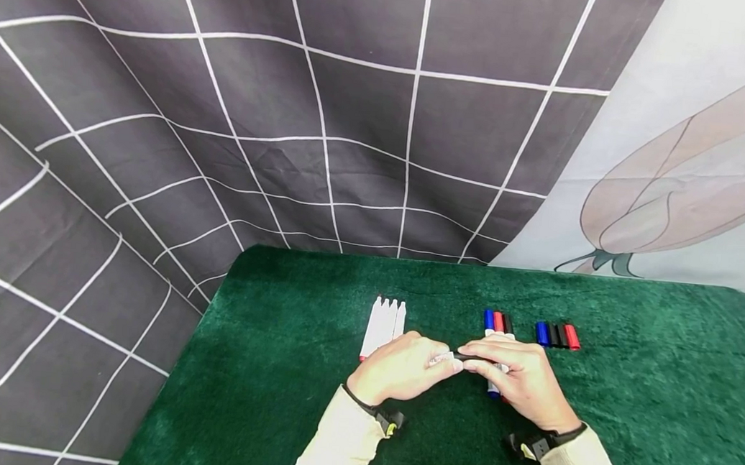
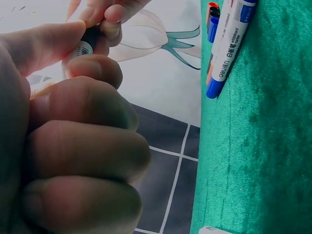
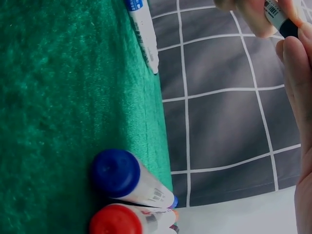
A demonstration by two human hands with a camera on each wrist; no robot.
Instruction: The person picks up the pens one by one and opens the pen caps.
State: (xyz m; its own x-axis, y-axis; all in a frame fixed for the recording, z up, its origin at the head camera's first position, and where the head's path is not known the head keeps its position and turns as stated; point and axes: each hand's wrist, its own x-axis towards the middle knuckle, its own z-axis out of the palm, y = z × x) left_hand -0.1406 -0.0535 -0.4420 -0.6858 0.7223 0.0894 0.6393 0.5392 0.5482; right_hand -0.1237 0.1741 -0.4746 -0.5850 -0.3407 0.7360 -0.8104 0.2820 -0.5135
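1. Nearest are two cream sleeves (image 1: 338,443), with dark straps (image 1: 360,402) at the wrists.
2. The left hand (image 1: 398,367) pinches the white barrel of a whiteboard marker (image 1: 443,358), its thumb and forefinger close together.
3. The right hand (image 1: 527,380) pinches the same marker's black cap (image 1: 465,356) between thumb and fingers, a narrow grip; the marker is held between the hands, above the table.
4. Three capped whiteboard markers (image 1: 499,324) (blue, red and black) lie side by side, partly hidden behind the right hand in the head view.
5. Left of them, four uncapped white markers (image 1: 384,327) lie in a row, tapered ends facing away.
6. To the right sit four loose caps (image 1: 563,336): blue, two black, red.
7. All lie on a green plush tablecloth (image 1: 281,327).
8. Beyond hang a grey grid-patterned cloth (image 1: 368,102) and a pale plant-printed one (image 1: 648,187).
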